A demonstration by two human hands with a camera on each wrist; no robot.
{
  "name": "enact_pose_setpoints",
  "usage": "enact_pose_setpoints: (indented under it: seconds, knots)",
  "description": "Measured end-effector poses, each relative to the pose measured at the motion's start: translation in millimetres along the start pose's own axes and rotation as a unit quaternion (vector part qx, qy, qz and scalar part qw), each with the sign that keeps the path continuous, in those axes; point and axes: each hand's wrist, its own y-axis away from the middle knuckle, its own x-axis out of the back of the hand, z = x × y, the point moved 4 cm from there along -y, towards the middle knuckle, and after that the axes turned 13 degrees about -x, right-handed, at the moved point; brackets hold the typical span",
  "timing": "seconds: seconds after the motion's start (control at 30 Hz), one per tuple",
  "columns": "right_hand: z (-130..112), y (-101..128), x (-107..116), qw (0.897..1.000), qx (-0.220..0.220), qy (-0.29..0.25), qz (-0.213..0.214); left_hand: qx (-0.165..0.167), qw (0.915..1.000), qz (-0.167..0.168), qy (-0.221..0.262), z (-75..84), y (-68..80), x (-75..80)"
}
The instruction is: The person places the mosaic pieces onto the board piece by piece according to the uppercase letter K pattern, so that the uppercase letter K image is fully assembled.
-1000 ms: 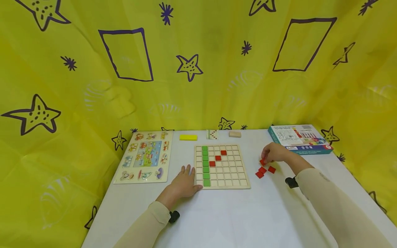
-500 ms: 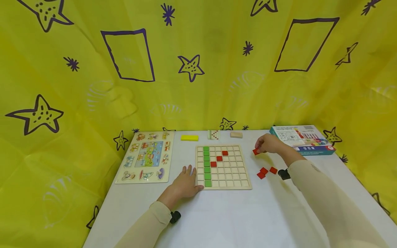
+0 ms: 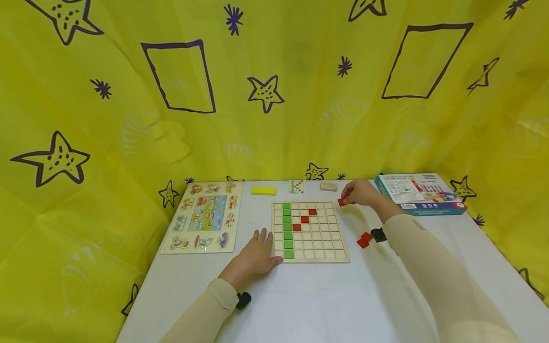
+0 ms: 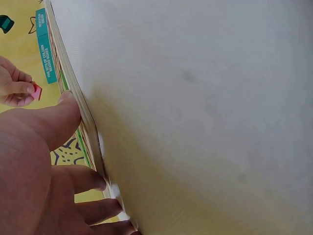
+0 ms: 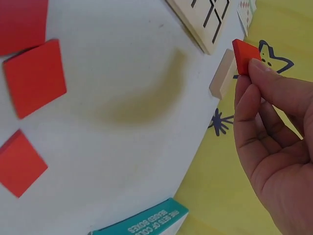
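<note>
In the head view, a wooden grid board lies mid-table, with a column of green tiles and a diagonal of red tiles set in its cells. My left hand rests at the board's near left corner, its fingers spread and its thumb on the front edge. Thumb and fingertips of my right hand pinch a red square tile, held above the table near the board's far right corner. Loose red tiles lie on the table to the right of the board, partly hidden by the wrist strap.
A picture puzzle board lies at the left. Along the back are a yellow block, a small pattern card and a plain wooden block. A boxed set stands at the back right, before a yellow curtain.
My right hand has picked a red tile from the loose ones and carried it left and away from me toward the board's far right corner. The left hand stays at the board.
</note>
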Motion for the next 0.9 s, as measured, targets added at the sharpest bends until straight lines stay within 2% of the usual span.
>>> enact_pose_setpoints:
  seconds: [0.3, 0.9]
  knots:
    - [-14.5, -12.6, -12.7, 1.000, 0.007, -0.016, 0.005, 0.001, 1.0000, 0.001, -0.001, -3.0, -1.0, -1.5]
    - [-28.0, -31.1, -40.7, 0.999, 0.013, -0.026, 0.020, -0.001, 1.0000, 0.004, -0.001, -3.1, 1.3, -0.6]
